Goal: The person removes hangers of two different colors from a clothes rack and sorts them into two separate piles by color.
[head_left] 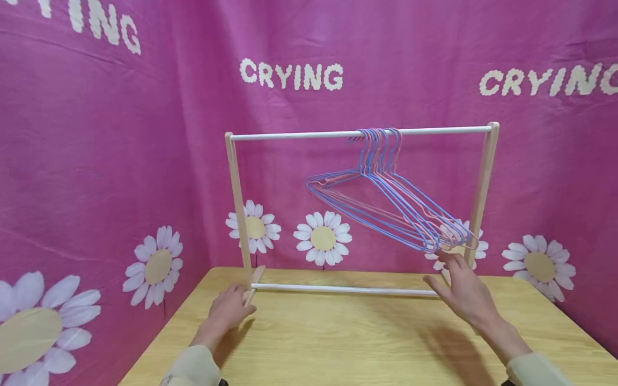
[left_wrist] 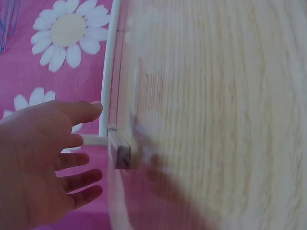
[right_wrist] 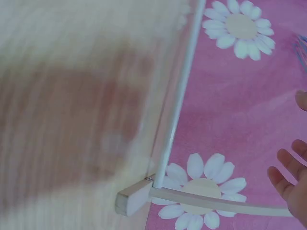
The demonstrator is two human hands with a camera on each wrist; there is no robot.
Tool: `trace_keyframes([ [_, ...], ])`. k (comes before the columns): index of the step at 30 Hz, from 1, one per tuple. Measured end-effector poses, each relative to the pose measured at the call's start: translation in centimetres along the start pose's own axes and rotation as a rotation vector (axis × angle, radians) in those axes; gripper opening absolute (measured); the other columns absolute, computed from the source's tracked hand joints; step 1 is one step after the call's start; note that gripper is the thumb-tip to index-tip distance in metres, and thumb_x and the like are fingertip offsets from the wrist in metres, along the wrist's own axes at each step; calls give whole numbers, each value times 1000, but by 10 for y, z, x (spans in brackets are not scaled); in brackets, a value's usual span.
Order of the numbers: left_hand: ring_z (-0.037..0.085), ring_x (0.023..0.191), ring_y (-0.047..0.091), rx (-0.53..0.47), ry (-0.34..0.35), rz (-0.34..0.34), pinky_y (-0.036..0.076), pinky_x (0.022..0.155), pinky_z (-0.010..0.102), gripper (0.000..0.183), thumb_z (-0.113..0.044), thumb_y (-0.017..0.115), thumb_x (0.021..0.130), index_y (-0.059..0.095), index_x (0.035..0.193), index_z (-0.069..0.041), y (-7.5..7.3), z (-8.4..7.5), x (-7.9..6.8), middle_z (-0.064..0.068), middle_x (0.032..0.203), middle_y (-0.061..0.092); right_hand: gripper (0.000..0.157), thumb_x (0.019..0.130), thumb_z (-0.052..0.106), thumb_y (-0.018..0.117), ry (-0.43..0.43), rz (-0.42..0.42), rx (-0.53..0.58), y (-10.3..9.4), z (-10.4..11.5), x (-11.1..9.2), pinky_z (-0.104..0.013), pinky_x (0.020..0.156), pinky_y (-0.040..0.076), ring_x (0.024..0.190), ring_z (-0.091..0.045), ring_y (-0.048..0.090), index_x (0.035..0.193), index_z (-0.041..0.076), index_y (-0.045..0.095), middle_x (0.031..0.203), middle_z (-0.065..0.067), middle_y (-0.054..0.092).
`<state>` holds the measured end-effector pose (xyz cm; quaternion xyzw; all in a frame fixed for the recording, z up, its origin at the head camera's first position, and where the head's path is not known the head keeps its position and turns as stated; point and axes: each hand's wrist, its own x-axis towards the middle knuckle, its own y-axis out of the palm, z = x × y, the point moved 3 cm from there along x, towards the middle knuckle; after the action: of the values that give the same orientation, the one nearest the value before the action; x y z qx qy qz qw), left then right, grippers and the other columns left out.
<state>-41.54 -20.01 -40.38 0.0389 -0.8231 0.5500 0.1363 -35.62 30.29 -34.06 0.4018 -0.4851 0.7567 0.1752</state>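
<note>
Plainly, both hands hold nothing. In the left wrist view the fingers [left_wrist: 82,182] of the left hand [head_left: 230,306] are slightly apart, loosely bent, thumb stretched away from them, close to the foot [left_wrist: 120,151] of the rack [head_left: 299,135]; whether the thumb touches the lower rail [head_left: 345,290] I cannot tell. The right hand [head_left: 467,294] has its fingers [right_wrist: 288,164] apart too, thumb well clear; in the head view the fingertips reach the lower corners of the hangers [head_left: 373,165], though contact is unclear. Both arms stretch forward over the worktop [head_left: 338,338], the right hand raised higher, the left low by the foot. The hangers, blue and pink, hang bunched right of centre on the rack's top rail.
</note>
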Motion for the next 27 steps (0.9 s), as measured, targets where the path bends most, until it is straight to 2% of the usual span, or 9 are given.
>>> trace_keyframes([
  [4,36,102,54,-80,-37,22,45,88,52,59,-24,74,83,58,131,6,4,9,-3,21,121,57,63,80,16,80,8,-36,34,-5,-3,8,-55,66,52,95,-38,62,133,1,49,113,-21,58],
  [7,29,91,51,-132,-61,39,44,83,46,56,-22,74,83,59,126,10,8,11,-2,20,110,55,59,80,16,79,31,-53,26,-11,-6,13,-49,61,51,90,-35,61,130,2,49,111,-19,57],
  [12,24,81,48,-158,-92,50,45,78,41,40,-19,75,80,62,106,10,11,14,0,15,97,50,37,82,19,77,77,-78,-6,-17,-12,13,-35,55,42,79,-30,59,105,1,55,98,-14,57],
  [18,23,74,46,-142,-142,30,44,72,38,26,-13,74,77,60,84,7,14,20,0,16,90,47,39,82,18,78,76,-81,-3,-21,-16,10,-30,54,40,77,-28,57,112,3,57,94,-14,60],
  [20,23,73,45,-144,-145,26,44,70,37,24,-13,74,78,58,77,4,15,22,1,16,88,47,38,82,16,78,76,-105,-6,-23,-17,9,-29,54,40,77,-26,57,113,4,60,91,-13,62],
  [23,22,71,45,-152,-139,33,43,67,35,24,-12,75,79,57,75,3,15,22,2,14,84,47,33,80,12,79,70,-161,-9,-27,-20,8,-24,54,41,73,-21,57,109,5,64,86,-10,63],
  [27,21,68,46,-162,-157,68,41,63,32,22,-11,76,81,59,76,1,13,22,3,9,74,49,32,76,7,79,37,-260,-20,-35,-23,5,-15,52,35,68,-2,48,104,3,64,78,-6,57],
])
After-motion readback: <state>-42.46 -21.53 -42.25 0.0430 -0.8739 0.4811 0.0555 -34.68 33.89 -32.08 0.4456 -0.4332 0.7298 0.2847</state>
